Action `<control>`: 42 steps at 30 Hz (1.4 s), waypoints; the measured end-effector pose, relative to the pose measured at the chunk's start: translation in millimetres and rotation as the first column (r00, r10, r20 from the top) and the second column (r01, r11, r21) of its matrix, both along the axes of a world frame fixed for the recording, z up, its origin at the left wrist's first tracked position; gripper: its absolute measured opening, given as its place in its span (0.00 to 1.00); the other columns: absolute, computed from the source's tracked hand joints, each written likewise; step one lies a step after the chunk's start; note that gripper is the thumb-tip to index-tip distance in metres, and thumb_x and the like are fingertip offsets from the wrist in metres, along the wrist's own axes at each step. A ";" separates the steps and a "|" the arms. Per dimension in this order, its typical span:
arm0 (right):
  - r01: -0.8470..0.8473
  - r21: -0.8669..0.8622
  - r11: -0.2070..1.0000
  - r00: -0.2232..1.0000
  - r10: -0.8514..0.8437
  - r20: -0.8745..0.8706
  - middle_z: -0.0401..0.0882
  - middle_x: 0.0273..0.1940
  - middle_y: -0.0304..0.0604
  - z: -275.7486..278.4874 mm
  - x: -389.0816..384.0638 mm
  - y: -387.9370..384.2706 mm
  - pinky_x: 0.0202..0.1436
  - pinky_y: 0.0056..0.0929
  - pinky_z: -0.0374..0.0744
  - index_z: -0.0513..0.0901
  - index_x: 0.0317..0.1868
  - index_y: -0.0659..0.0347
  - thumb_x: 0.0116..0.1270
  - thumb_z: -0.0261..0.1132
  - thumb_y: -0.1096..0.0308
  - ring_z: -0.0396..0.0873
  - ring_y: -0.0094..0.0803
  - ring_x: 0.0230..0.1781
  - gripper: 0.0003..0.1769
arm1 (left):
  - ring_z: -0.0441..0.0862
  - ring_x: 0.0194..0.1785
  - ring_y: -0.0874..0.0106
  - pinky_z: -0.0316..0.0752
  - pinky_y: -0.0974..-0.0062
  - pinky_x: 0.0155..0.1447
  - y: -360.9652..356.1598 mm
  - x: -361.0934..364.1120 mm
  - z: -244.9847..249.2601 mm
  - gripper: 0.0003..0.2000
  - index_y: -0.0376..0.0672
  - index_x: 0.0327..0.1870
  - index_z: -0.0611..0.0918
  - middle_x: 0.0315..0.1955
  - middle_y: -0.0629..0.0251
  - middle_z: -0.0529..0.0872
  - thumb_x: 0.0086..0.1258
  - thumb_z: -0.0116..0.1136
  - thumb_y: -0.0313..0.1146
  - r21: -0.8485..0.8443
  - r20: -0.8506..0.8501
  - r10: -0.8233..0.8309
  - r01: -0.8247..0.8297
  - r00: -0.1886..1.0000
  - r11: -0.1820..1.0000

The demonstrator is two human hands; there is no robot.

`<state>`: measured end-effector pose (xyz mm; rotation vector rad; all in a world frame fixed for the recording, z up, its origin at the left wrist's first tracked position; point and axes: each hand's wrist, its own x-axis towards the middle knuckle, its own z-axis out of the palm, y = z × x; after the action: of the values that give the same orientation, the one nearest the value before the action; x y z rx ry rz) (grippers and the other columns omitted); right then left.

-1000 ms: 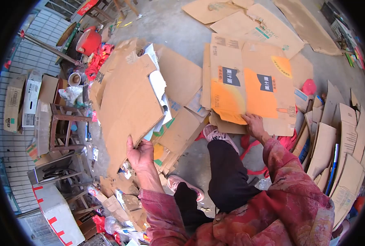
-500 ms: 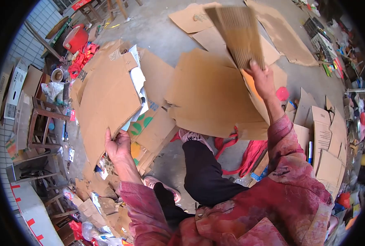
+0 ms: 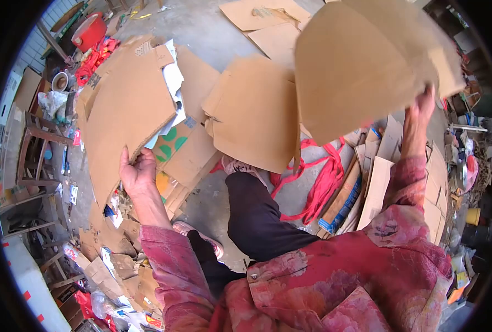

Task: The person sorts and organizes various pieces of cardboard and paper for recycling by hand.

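Observation:
My left hand (image 3: 139, 172) is closed on the lower edge of a large brown cardboard sheet (image 3: 127, 113), with white papers (image 3: 174, 80) showing along its right side. Raised at the upper right, my right hand (image 3: 421, 105) grips the lower edge of a wide cardboard panel (image 3: 362, 61), slightly blurred. Between them a folded cardboard piece (image 3: 254, 110) stands near my foot. Beneath the left sheet lies flattened cardboard with green dots (image 3: 171, 145).
Red straps (image 3: 318, 193) lie on the floor right of my leg, beside upright cardboard strips (image 3: 376, 191). A red tub (image 3: 90, 32) and wooden chair (image 3: 35, 146) are at left. Cardboard scraps (image 3: 118, 271) and litter cover the lower left; flat cardboard (image 3: 262, 14) lies ahead.
My right hand has moved right, and its cardboard now shows its broad face instead of a narrow folded side. My left hand keeps its hold while the view shifts slightly.

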<state>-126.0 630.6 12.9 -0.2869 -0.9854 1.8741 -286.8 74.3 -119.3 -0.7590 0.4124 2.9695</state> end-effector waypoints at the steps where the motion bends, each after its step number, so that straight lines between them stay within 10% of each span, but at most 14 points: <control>1: 0.064 -0.005 0.998 0.998 -0.064 0.010 0.65 0.57 0.47 -15.5 18.8 -8.4 0.64 0.40 0.59 0.64 0.57 0.62 0.67 0.45 0.55 0.62 0.40 0.59 0.24 | 0.78 0.34 0.66 0.76 0.71 0.35 -1.6 -1.3 -2.5 0.07 0.34 0.36 0.74 0.32 0.58 0.80 0.62 0.50 0.29 0.003 0.011 -0.009 0.009 1.000 1.000; 3: 0.129 -0.012 0.992 0.989 -0.128 0.070 0.61 0.60 0.46 -74.8 69.6 -19.5 0.64 0.42 0.57 0.60 0.60 0.58 0.63 0.40 0.40 0.57 0.39 0.62 0.35 | 0.78 0.34 0.66 0.75 0.71 0.36 -3.7 -3.9 -6.5 0.07 0.34 0.36 0.74 0.32 0.57 0.80 0.62 0.51 0.29 -0.019 -0.021 -0.044 0.044 0.999 0.999; 4: 0.138 -0.294 0.946 0.957 -0.051 0.285 0.56 0.63 0.43 -104.3 85.5 -28.6 0.65 0.45 0.54 0.56 0.63 0.54 0.60 0.36 0.34 0.52 0.40 0.64 0.40 | 0.78 0.35 0.65 0.75 0.71 0.36 -2.5 -4.2 -6.8 0.08 0.34 0.37 0.74 0.33 0.57 0.80 0.61 0.51 0.29 -0.018 -0.004 -0.029 0.029 1.000 0.999; 6: -0.140 -0.341 0.930 0.900 0.263 0.349 0.53 0.64 0.40 -189.6 106.9 -52.1 0.62 0.51 0.54 0.53 0.65 0.49 0.54 0.38 0.28 0.52 0.43 0.64 0.45 | 0.78 0.35 0.65 0.75 0.71 0.36 -1.4 -3.1 -7.0 0.08 0.34 0.37 0.74 0.33 0.57 0.80 0.62 0.51 0.29 -0.013 -0.010 -0.039 0.039 0.999 0.999; 10: -0.034 -0.626 0.779 0.786 0.408 0.465 0.65 0.56 0.38 -272.4 104.9 -91.3 0.58 0.47 0.61 0.64 0.57 0.45 0.52 0.49 0.30 0.61 0.38 0.57 0.38 | 0.79 0.35 0.66 0.76 0.72 0.37 -2.8 -4.2 -9.6 0.08 0.34 0.37 0.74 0.32 0.58 0.80 0.62 0.51 0.29 0.000 0.027 -0.011 0.011 1.000 1.000; 14: -0.174 -0.667 0.725 0.930 0.343 0.130 0.69 0.52 0.39 -296.2 75.2 -83.5 0.56 0.47 0.65 0.67 0.53 0.53 0.57 0.59 0.49 0.66 0.38 0.54 0.27 | 0.79 0.35 0.67 0.76 0.73 0.37 0.6 -2.0 -7.7 0.07 0.34 0.37 0.74 0.32 0.58 0.80 0.62 0.50 0.29 -0.041 0.035 -0.018 0.019 0.999 0.999; 20: -0.105 -0.512 0.853 0.918 0.281 0.280 0.68 0.51 0.49 -227.5 36.5 -91.8 0.54 0.42 0.71 0.61 0.56 0.64 0.61 0.50 0.76 0.69 0.41 0.53 0.21 | 0.78 0.35 0.67 0.76 0.72 0.36 5.1 -1.4 -2.2 0.07 0.34 0.37 0.74 0.33 0.58 0.80 0.62 0.51 0.28 -0.072 0.029 -0.012 0.014 0.999 0.997; 29: -0.212 0.004 0.977 0.885 0.190 0.426 0.70 0.49 0.46 -36.3 -35.2 -85.2 0.50 0.39 0.74 0.64 0.54 0.64 0.58 0.53 0.79 0.73 0.38 0.47 0.21 | 0.78 0.35 0.68 0.75 0.73 0.36 -3.3 -3.8 0.6 0.07 0.35 0.36 0.74 0.32 0.59 0.80 0.63 0.50 0.28 -0.007 0.037 0.026 -0.026 0.999 1.000; 42: -0.393 0.585 0.709 0.841 0.534 -0.083 0.74 0.43 0.51 182.0 -95.2 -195.7 0.48 0.36 0.77 0.67 0.49 0.72 0.57 0.53 0.80 0.76 0.39 0.43 0.17 | 0.78 0.35 0.63 0.76 0.70 0.33 -51.8 -9.3 42.0 0.08 0.34 0.39 0.74 0.32 0.57 0.80 0.62 0.48 0.27 0.295 -0.235 0.143 -0.070 0.961 0.953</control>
<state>-221.2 434.8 194.8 0.5933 -1.4633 1.8972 -296.1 22.5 -77.3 -0.3837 -0.0538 3.1375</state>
